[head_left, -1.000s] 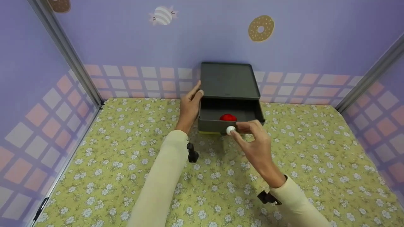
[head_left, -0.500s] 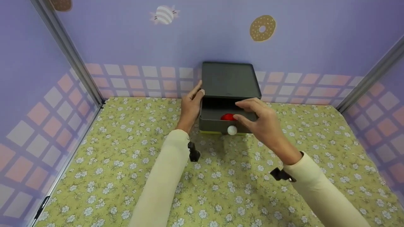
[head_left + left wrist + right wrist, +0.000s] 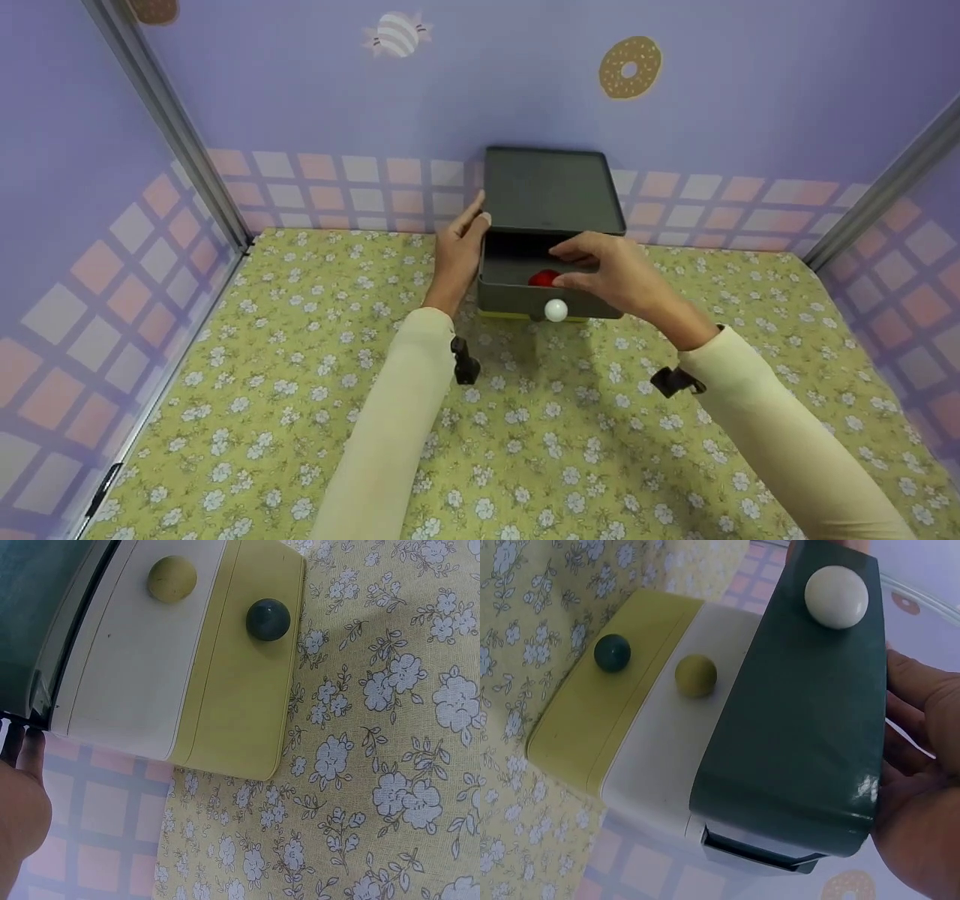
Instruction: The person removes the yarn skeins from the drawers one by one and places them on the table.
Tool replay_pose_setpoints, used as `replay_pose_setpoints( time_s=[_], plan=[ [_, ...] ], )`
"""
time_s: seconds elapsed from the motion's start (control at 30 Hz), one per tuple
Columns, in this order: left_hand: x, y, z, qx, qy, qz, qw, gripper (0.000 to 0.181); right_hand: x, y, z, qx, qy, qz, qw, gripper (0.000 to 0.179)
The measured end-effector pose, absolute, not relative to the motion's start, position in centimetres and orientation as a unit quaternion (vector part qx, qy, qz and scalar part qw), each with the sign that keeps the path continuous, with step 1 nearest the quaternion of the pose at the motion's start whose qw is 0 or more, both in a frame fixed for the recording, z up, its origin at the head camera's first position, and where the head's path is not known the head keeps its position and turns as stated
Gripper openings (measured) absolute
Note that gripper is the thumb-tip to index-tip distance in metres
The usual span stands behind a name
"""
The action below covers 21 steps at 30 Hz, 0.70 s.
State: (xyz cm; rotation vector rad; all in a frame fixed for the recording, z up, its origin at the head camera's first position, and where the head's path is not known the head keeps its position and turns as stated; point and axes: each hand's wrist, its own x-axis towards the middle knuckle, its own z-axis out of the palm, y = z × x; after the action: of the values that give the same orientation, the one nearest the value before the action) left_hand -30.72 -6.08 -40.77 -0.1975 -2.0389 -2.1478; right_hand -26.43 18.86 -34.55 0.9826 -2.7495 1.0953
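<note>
Left grip (image 3: 456, 251) first: it rests along the left side of the dark-topped drawer unit (image 3: 551, 187), fingers pretty straight and not pinching anything, so I'd guess it's just steadying the thing on the flowery desk (image 3: 300, 360). That arm comes up from below, hand pointing away from the body. Moving right, a small red object (image 3: 541, 278) sits inside the dark top drawer (image 3: 506, 298), just behind its front, with the white knob (image 3: 556, 310) on the outside. Right grip (image 3: 619, 270) reaches in from the right, thumb low by the red object, fingers higher with a gap between. So spread, not pinching; can't tell if the thumb touches. My read: this is the reach-in step, and the next move calls for bringing thumb and fingers together on it without bumping the drawer.
</note>
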Motion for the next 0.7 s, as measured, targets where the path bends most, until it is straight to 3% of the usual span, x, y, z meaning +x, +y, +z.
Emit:
replay_pose_setpoints(
  time_s=[0.43, 0.7],
  plan=[
    [-30.6, -6.2, -40.7, -0.060, -0.692, -0.713, 0.092, 0.047, -28.4, 18.4, -34.7, 0.322, -0.894, 0.309, -0.048, 0.037],
    [-30.7, -6.1, -40.8, -0.062, -0.690, -0.716, 0.088, 0.049, -28.8, 18.4, -34.6, 0.322, -0.897, 0.297, -0.058, 0.032]
  ],
)
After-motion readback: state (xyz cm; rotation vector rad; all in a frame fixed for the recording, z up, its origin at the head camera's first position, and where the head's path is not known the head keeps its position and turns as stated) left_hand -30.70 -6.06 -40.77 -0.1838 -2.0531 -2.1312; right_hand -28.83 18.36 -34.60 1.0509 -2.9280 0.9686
